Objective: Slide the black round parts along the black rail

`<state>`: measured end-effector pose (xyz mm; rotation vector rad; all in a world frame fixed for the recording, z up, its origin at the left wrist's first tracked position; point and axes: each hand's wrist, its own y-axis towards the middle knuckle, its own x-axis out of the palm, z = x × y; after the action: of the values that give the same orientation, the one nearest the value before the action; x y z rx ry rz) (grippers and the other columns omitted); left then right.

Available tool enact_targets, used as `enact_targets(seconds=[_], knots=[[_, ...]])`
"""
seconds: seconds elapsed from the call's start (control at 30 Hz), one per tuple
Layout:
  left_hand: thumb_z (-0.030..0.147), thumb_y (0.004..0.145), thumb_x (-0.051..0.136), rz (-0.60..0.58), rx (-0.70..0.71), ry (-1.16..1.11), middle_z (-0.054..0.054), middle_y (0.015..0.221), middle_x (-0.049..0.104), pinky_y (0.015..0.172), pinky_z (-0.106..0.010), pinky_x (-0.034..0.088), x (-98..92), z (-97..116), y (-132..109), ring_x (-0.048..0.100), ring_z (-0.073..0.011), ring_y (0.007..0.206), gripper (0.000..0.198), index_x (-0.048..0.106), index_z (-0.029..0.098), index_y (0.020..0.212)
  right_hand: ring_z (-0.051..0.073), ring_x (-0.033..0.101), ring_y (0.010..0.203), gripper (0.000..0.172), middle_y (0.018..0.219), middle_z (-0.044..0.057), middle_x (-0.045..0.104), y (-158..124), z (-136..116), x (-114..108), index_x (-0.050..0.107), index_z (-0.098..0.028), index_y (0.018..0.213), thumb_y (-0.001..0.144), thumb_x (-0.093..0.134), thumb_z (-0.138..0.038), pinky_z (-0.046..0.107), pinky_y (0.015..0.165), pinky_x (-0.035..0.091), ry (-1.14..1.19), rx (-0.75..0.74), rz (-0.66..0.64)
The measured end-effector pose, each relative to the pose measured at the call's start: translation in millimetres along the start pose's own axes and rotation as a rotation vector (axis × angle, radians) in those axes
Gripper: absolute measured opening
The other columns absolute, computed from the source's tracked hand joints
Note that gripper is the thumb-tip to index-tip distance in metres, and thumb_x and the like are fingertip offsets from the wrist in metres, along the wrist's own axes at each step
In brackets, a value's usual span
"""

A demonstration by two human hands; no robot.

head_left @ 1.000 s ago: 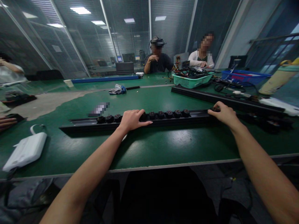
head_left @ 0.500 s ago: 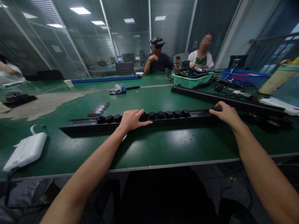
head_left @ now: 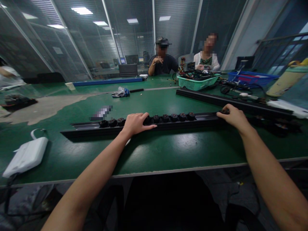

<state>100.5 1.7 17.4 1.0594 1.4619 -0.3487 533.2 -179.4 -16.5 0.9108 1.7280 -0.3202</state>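
A long black channel rail [head_left: 207,117] lies across the table before me. Several small black round modules [head_left: 174,117] sit in a row along its groove, with coppery bits showing on top. My left hand [head_left: 136,123] is closed over the rail's middle, fingers on the far side and thumb along the near side, hiding part of the row. At the rail's right end, my right hand [head_left: 232,117] pinches another black round module [head_left: 225,112] between thumb and fingers, at the groove. Its underside is hidden, so I cannot tell whether it is seated.
A second black rail [head_left: 216,100] lies slantwise behind my right hand. Dark parts [head_left: 276,125] lie to the right. Farther back stand a green basket [head_left: 196,84] of cables and a blue basket [head_left: 255,80]. A white device [head_left: 26,155] is at left. Two people sit opposite.
My right hand has shifted very slightly, still pinching the module at the rail's right end. My left hand keeps its place on the rail.
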Motion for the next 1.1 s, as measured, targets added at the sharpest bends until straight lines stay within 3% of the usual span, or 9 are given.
enact_targets(seconds=[0.17,0.33,1.1], knots=[[0.085,0.079,0.028,-0.003,0.005,0.001,-0.009,0.094,0.071,0.062,-0.030,0.031,0.8,-0.2,0.1,0.065,-0.0255,0.083,0.079,0.061,0.021,0.113,0.029,0.058,0.092,0.038,0.095,0.008,0.064,0.8,-0.1,-0.4,0.052,-0.026,0.091,0.074,0.053,-0.061,0.043,0.086,0.039,-0.062,0.024,-0.005],[0.085,0.078,0.028,-0.001,0.005,-0.005,-0.009,0.094,0.071,0.062,-0.030,0.030,0.9,-0.1,0.3,0.065,-0.0251,0.082,0.080,0.060,0.021,0.113,0.032,0.056,0.099,0.041,0.096,0.009,0.065,0.9,-0.2,-0.1,0.053,-0.027,0.094,0.075,0.051,-0.063,0.056,0.097,0.029,-0.072,0.064,-0.009],[0.085,0.078,0.028,0.002,0.007,0.000,-0.009,0.094,0.071,0.062,-0.030,0.031,0.6,0.1,0.1,0.065,-0.0255,0.082,0.079,0.060,0.022,0.112,0.033,0.056,0.100,0.038,0.095,0.008,0.065,-2.8,-3.4,-3.6,0.054,-0.027,0.092,0.073,0.053,-0.060,0.053,0.095,0.032,-0.039,0.087,-0.002]])
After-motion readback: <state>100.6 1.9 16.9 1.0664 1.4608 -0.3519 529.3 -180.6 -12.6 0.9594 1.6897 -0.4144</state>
